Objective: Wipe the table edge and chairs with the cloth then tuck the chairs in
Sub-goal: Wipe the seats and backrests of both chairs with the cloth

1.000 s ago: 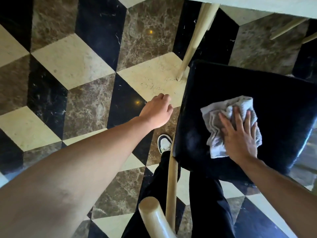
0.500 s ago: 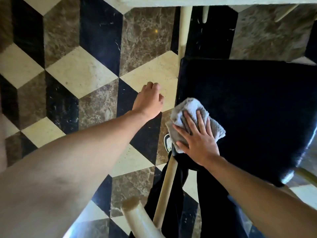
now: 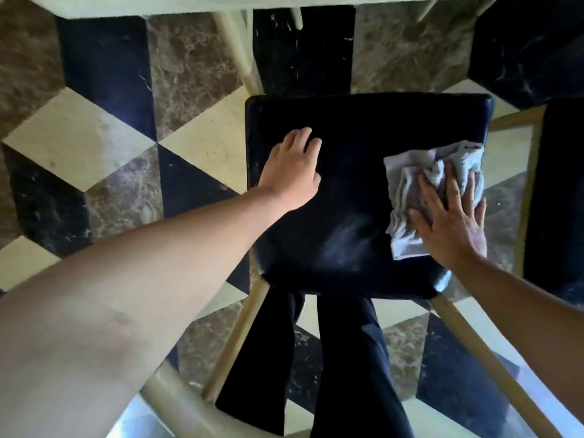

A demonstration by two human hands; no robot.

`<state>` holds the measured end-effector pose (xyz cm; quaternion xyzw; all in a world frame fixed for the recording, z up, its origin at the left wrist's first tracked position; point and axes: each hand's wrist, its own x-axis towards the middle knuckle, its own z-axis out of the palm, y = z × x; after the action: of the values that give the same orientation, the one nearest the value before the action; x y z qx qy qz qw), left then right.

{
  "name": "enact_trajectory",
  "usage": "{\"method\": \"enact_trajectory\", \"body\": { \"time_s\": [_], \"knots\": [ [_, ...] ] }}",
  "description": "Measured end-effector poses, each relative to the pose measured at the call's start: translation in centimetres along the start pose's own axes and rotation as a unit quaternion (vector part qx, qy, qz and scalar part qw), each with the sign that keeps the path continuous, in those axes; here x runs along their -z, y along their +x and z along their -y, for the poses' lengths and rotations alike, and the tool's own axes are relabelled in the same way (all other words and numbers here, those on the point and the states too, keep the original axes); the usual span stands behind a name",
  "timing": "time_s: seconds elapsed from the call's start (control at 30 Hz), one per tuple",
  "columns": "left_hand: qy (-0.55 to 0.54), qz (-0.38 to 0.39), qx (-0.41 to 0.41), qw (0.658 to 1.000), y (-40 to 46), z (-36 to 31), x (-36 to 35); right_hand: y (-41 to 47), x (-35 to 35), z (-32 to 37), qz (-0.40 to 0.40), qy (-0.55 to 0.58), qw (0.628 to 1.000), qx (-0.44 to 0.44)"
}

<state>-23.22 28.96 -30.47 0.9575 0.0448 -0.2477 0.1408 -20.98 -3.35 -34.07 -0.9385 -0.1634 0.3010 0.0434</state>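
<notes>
Glossy marble floor of cream, brown and black diamonds, patches of glare.

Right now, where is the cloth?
In the head view, the cloth lies on the right side of the black chair seat, pressed flat under the right hand, near the seat's right edge.

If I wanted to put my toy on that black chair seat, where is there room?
The bare room is the middle of the seat, between the left hand and the cloth, and the front strip. The right side is crowded: the right hand presses the cloth flat there. The left edge has the left hand over it.
</notes>
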Motion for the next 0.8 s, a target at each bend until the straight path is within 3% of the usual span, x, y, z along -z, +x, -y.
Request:
{"method": "enact_trajectory", "body": {
  "time_s": [0.1, 0.2, 0.33, 0.4, 0.5, 0.57, 0.67, 0.73, 0.8],
  "knots": [
    [0.034, 0.06, -0.028, 0.997, -0.7, -1.1, -1.0, -1.6, -1.5, 3.1, -0.011, 0.112, 0.98, -0.166],
    [0.048, 0.116, -0.014, 0.992, -1.1, -1.8, -1.7, -3.8, -3.1, 6.7, -0.003, 0.218, 0.914, -0.342],
    [0.038, 0.123, -0.003, 0.992, -0.6, -2.4, -1.3, -6.7, -6.0, 11.7, 0.065, 0.259, 0.866, -0.423],
    [0.024, 0.124, -0.009, 0.992, -0.5, -2.0, -1.1, -7.5, -6.8, 15.0, 0.063, 0.325, 0.81, -0.485],
    [0.015, 0.108, -0.034, 0.993, -0.9, -0.7, -0.9, -7.1, -5.9, 20.8, 0.054, 0.476, 0.658, -0.581],
    [0.007, 0.096, -0.047, 0.994, -1.3, 0.2, -1.0, -6.6, -5.1, 24.3, 0.063, 0.521, 0.601, -0.603],
    [0.004, 0.086, -0.042, 0.995, -2.6, 1.8, -1.4, -5.6, -5.3, 26.3, 0.064, 0.547, 0.575, -0.605],
    [0.01, 0.081, -0.035, 0.996, -3.7, 3.3, -1.7, -5.0, -6.0, 25.1, 0.087, 0.54, 0.593, -0.591],
    [0.019, 0.078, -0.031, 0.996, -4.7, 4.8, -1.8, -4.5, -6.1, 23.6, 0.094, 0.532, 0.581, -0.609]
  ]
}}
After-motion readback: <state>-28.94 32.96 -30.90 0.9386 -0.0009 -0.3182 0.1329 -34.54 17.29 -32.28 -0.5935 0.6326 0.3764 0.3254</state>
